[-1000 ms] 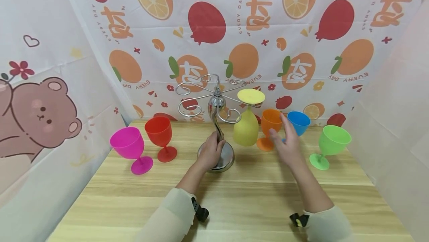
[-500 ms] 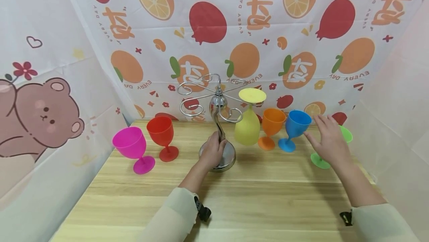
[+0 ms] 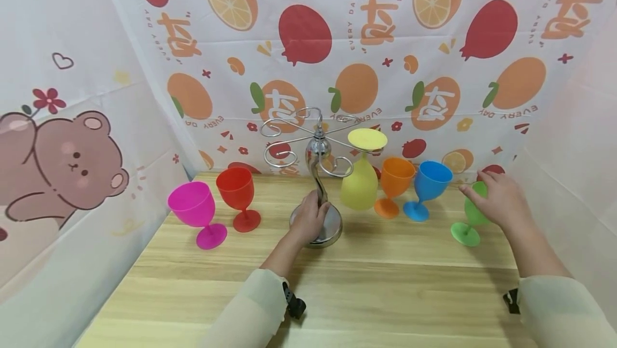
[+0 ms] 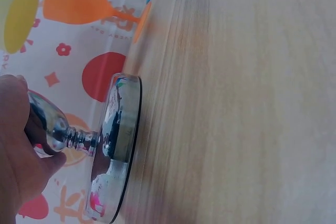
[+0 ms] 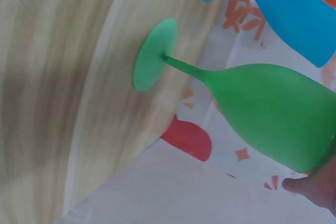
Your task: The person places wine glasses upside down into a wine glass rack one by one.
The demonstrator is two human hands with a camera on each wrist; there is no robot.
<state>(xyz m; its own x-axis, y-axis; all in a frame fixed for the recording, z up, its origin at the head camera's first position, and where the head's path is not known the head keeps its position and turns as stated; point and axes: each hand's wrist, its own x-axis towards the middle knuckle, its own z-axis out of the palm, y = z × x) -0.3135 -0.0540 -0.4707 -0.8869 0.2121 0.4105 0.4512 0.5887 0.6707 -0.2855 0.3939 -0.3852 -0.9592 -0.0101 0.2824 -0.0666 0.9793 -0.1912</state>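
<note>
Your L hand (image 3: pixel 308 219) grips the metal stand (image 3: pixel 319 150); R hand (image 3: pixel 506 202) is at the right-side green cup (image 5: pixel 262 108), can't tell if gripping. Cup's prob. light, bendy plastic: pinch gently below rim.

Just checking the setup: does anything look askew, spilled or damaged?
Only the yellow goblet looks odd: it hangs upside down from the chrome stand, while the magenta goblet, red goblet, orange goblet, blue goblet and green goblet stand upright on the table. That may be deliberate. No spill or damage shows.
</note>
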